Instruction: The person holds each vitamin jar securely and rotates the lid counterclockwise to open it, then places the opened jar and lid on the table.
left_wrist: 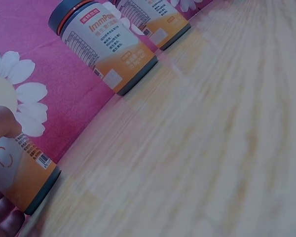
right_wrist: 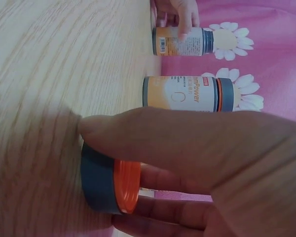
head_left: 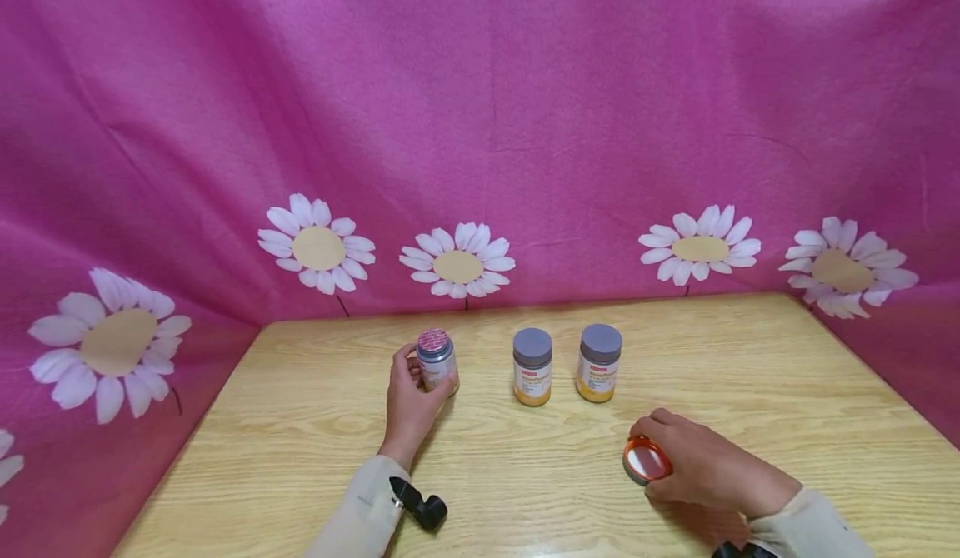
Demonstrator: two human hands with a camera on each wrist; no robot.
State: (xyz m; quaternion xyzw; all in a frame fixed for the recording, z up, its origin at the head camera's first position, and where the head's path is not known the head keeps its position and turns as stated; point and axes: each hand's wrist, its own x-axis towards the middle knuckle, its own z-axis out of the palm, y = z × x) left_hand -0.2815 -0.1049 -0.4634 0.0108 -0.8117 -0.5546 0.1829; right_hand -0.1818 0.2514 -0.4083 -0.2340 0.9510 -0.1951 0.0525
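Note:
My left hand (head_left: 408, 412) grips a small supplement bottle (head_left: 437, 368) standing upright on the table, left of two others. That bottle has no lid on, and a pink seal (head_left: 432, 341) covers its mouth. At the front right, my right hand (head_left: 697, 464) holds a dark grey screw lid (right_wrist: 97, 180) by its rim, thumb on one side and fingers on the other. The lid is turned inside up, close over the tabletop, showing its orange threaded inside and pale liner.
Two capped bottles of the same kind, a middle one (head_left: 532, 368) and a right one (head_left: 599, 364), stand upright between my hands, farther back than the lid. Behind the wooden table (head_left: 510, 475) hangs a pink cloth (head_left: 480, 125) printed with white daisies.

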